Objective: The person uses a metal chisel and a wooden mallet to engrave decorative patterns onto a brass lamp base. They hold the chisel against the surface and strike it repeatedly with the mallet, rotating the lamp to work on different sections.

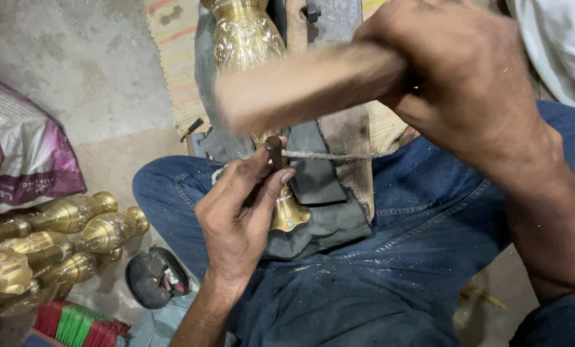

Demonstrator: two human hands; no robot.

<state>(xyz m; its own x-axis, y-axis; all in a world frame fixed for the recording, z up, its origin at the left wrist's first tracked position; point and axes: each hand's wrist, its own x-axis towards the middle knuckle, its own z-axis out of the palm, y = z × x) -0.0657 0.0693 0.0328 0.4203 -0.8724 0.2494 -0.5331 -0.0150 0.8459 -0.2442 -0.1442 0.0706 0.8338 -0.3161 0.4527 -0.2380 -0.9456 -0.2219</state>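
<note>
While you are sitting cross-legged, your left hand (239, 215) is pinching a short dark punch (274, 149) between thumb and fingertips, its long axis standing nearly upright with the tip hidden against the work. Your right hand (458, 83) is wrapped tight around a wooden mallet (300, 87), which is blurring with motion; its length is running roughly level, head pointing left above the punch. The brass vase (246, 38) is lying across your lap on a dark cloth (319, 222), lashed by a cord (326, 155) to a wooden board (348, 138); its long axis is running away from you, foot (289, 217) towards you.

Judgement: the brass is probably stiff, heavy and slippery, and thin walls may be denting easily, so gripping near the foot seems safest. More brass vases (62, 238) are lying on the floor at your left.
</note>
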